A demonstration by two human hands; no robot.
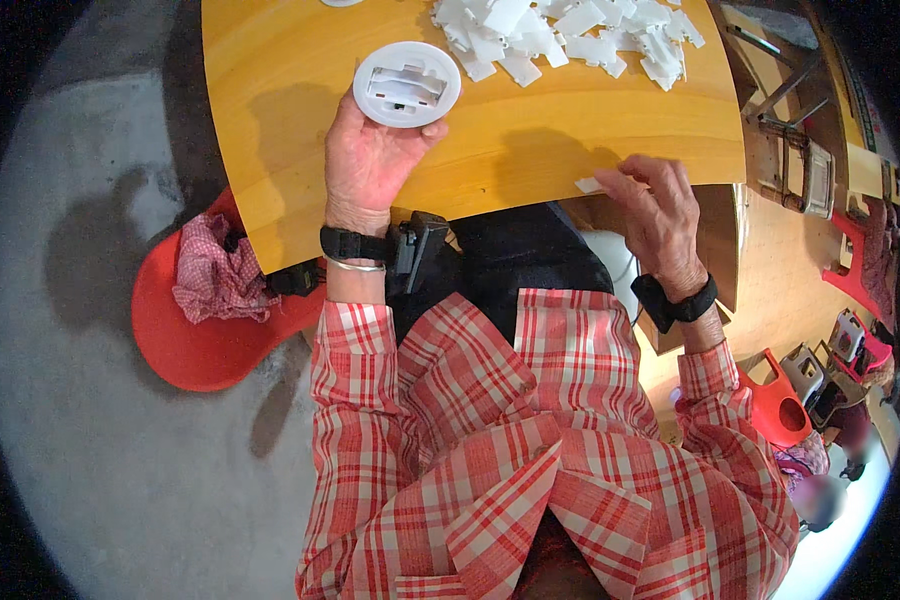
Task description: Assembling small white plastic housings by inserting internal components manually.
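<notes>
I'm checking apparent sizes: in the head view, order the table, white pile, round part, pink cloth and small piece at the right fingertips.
1. Table
2. White pile
3. Round part and pink cloth: too alike to rank
4. Small piece

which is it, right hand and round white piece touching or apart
Apart: the head view shows yellow tabletop between the right hand and the round white piece, which the left hand holds.
</notes>
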